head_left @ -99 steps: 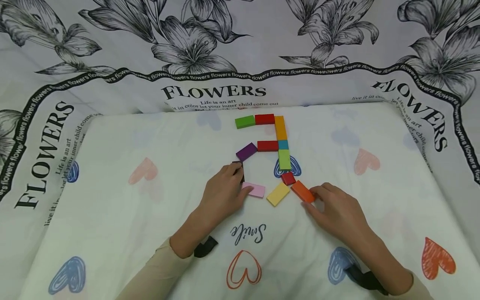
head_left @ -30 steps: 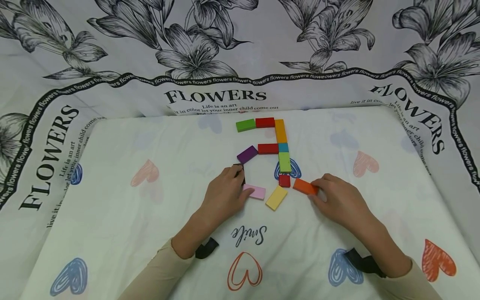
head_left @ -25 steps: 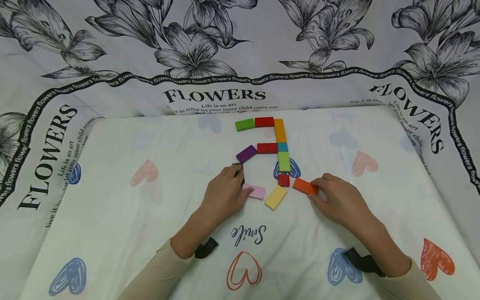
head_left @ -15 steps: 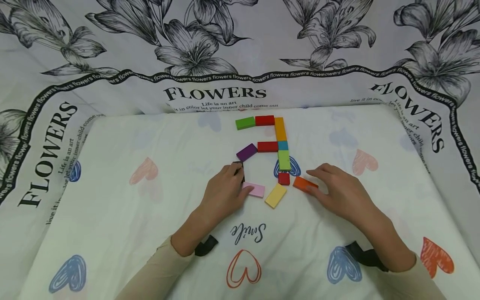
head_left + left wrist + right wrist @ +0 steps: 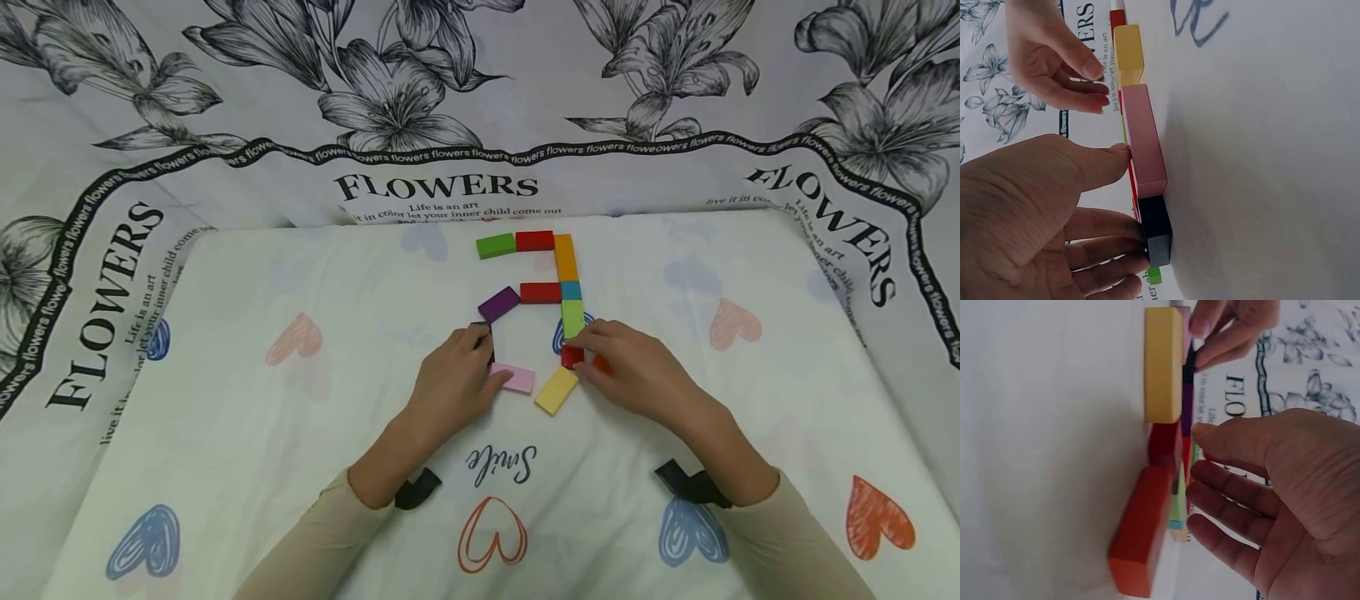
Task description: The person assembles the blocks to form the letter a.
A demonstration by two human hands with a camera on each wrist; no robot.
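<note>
Wooden-looking coloured blocks lie in a chain on the white cloth. My left hand (image 5: 457, 375) rests on the near left part: its thumb touches the pink block (image 5: 1143, 140) and its fingers touch the black block (image 5: 1156, 231). Over the small red block (image 5: 572, 356) reaches my right hand (image 5: 637, 367), thumb and fingers parted on either side of it; firm contact cannot be told. In the right wrist view that hand's fingers are spread and hold nothing. The orange block (image 5: 1141, 531) lies below it, mostly hidden in the head view. Beside the red block is the yellow block (image 5: 557, 392).
Farther along the chain are a lime block (image 5: 573, 318), a blue block (image 5: 572, 290), a yellow-orange block (image 5: 564, 257), two longer red blocks, a green block (image 5: 496, 246) and a purple block (image 5: 498, 303). The cloth (image 5: 300, 467) bears printed hearts and lettering.
The orange block was moved away from the yellow one and let go. The small red block was straightened under the lime one. My right hand then moved left over it; my left hand stayed put.
</note>
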